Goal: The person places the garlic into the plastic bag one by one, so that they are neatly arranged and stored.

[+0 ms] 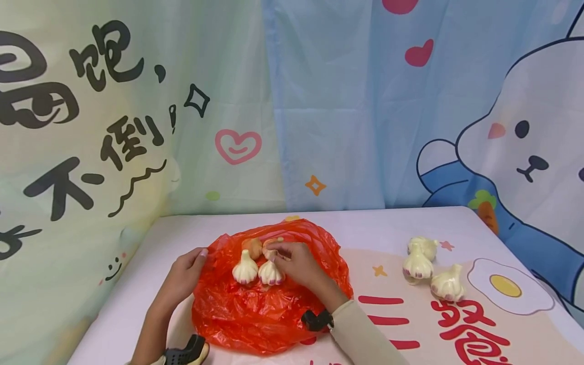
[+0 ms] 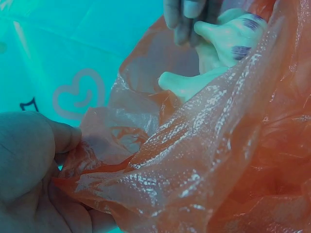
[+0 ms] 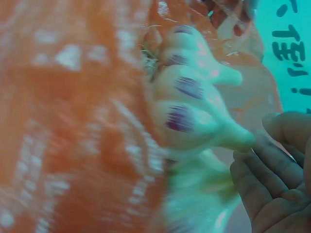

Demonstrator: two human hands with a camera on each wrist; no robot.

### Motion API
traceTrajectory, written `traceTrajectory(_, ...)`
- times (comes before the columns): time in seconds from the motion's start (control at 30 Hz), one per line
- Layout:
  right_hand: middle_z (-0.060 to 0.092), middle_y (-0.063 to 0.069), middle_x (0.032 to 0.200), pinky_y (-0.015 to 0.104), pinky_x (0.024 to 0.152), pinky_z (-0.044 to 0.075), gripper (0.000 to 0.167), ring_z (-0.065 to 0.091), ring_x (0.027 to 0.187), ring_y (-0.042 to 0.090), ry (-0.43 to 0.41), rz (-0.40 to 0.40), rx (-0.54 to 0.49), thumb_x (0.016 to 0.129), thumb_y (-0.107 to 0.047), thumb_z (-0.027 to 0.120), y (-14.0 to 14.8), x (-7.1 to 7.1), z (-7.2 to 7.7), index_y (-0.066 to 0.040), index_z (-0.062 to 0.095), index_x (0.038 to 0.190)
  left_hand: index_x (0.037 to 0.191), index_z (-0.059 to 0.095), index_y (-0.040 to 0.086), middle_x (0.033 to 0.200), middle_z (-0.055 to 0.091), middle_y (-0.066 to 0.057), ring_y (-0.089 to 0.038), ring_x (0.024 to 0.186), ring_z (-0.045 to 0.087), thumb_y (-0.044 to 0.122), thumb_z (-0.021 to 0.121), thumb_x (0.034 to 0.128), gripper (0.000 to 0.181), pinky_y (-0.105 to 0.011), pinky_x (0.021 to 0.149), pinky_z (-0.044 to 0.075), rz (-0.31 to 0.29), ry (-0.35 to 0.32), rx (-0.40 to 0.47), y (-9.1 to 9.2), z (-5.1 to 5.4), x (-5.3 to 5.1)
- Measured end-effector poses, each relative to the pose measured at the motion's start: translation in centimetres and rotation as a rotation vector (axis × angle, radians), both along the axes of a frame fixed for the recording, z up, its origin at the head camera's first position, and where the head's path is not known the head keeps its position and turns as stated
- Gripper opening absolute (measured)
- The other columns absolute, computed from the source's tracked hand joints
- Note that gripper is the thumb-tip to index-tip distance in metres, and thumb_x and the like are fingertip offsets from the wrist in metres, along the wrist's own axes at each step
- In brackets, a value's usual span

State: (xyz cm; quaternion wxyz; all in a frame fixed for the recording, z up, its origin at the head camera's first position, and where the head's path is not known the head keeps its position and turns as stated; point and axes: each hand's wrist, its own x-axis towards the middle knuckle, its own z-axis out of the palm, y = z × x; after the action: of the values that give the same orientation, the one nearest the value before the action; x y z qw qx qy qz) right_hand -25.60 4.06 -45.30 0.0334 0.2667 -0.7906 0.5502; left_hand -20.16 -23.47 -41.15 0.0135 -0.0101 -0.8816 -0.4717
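Note:
A red plastic bag lies spread on the table with several white garlic bulbs in its mouth, two of them in front. The left hand pinches the bag's left rim between thumb and fingers, as the left wrist view also shows. Over the bag, the right hand has its fingertips at the stem of the front right garlic bulb; its thumb stands off the stem. Beside that bulb sits the front left garlic bulb. Bulbs behind are partly covered by the right hand and look orange-tinted.
Outside the bag, three more bulbs lie at the table's right: a rear garlic bulb, a middle garlic bulb and a front garlic bulb. A printed mat covers part of the white table. Behind hangs a patterned curtain.

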Motion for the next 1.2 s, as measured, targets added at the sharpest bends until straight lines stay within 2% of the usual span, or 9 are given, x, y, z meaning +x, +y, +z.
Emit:
traceTrajectory(0.23, 0.07, 0.005, 0.112, 0.036, 0.09, 0.051, 0.023, 0.063, 0.11, 0.021, 0.053, -0.022, -0.011, 0.093, -0.004, 0.066, 0.8, 0.2, 1.7, -0.003, 0.071, 0.115, 0.127, 0.059, 0.002, 0.109, 0.066, -0.013, -0.026, 0.092, 0.063, 0.032, 0.039, 0.106, 0.041, -0.042, 0.084, 0.055, 0.001, 0.008, -0.009, -0.2, 0.1, 0.1)
traceTrajectory(0.47, 0.069, 0.002, 0.113, 0.036, 0.088, 0.053, 0.024, 0.063, 0.109, 0.019, 0.085, -0.029, 0.091, 0.092, -0.005, 0.067, 2.1, 1.0, 3.1, -0.007, 0.072, 0.115, 0.128, 0.058, 0.001, 0.11, 0.066, -0.013, -0.026, 0.093, 0.063, 0.034, 0.039, 0.1058, 0.044, -0.042, 0.084, 0.055, 0.004, 0.008, 0.001, -0.1, 0.1, 0.2)
traceTrajectory(0.6, 0.069, 0.004, 0.112, 0.036, 0.087, 0.053, 0.024, 0.064, 0.108, 0.02, 0.1, -0.003, 0.129, 0.092, -0.004, 0.066, 3.0, 1.5, 3.5, -0.005, 0.071, 0.115, 0.128, 0.058, 0.002, 0.11, 0.066, -0.013, -0.026, 0.092, 0.063, 0.034, 0.04, 0.1057, 0.043, -0.042, 0.084, 0.055, 0.006, 0.008, 0.005, -0.2, 0.1, 0.2)
traceTrajectory(0.8, 0.07, 0.0, 0.111, 0.03, 0.078, 0.056, 0.025, 0.064, 0.098, 0.017, 0.114, -0.036, 0.22, 0.091, -0.009, 0.069, 5.0, 2.0, 3.9, -0.009, 0.072, 0.116, 0.128, 0.059, 0.003, 0.11, 0.066, -0.012, -0.025, 0.093, 0.062, 0.036, 0.04, 0.1054, 0.044, -0.041, 0.085, 0.055, 0.003, -0.006, 0.015, 0.0, 0.0, 0.0)
traceTrajectory(0.93, 0.07, -0.002, 0.108, 0.03, 0.08, 0.056, 0.024, 0.063, 0.096, 0.016, 0.137, -0.038, 0.236, 0.091, -0.008, 0.069, 6.5, 2.1, 3.8, -0.008, 0.072, 0.114, 0.129, 0.058, 0.003, 0.111, 0.065, -0.012, -0.025, 0.093, 0.062, 0.036, 0.039, 0.1055, 0.044, -0.042, 0.085, 0.054, 0.009, -0.008, -0.004, 0.0, 0.1, -0.1)
traceTrajectory(1.03, 0.07, -0.001, 0.11, 0.032, 0.086, 0.054, 0.023, 0.064, 0.101, 0.017, 0.119, -0.039, 0.209, 0.091, -0.009, 0.069, 7.7, 2.3, 3.6, -0.008, 0.072, 0.114, 0.129, 0.057, 0.002, 0.112, 0.065, -0.013, -0.025, 0.094, 0.062, 0.035, 0.039, 0.1057, 0.044, -0.042, 0.085, 0.055, 0.01, -0.007, -0.012, 0.0, 0.1, -0.1)
traceTrajectory(1.2, 0.07, 0.001, 0.112, 0.029, 0.085, 0.054, 0.024, 0.065, 0.103, 0.02, -0.038, -0.033, 0.097, 0.093, -0.014, 0.067, 9.7, 2.9, 3.1, -0.01, 0.071, 0.116, 0.129, 0.057, 0.002, 0.112, 0.065, -0.013, -0.025, 0.094, 0.063, 0.035, 0.04, 0.1055, 0.044, -0.042, 0.085, 0.055, 0.009, -0.01, -0.002, 0.0, 0.0, 0.0)
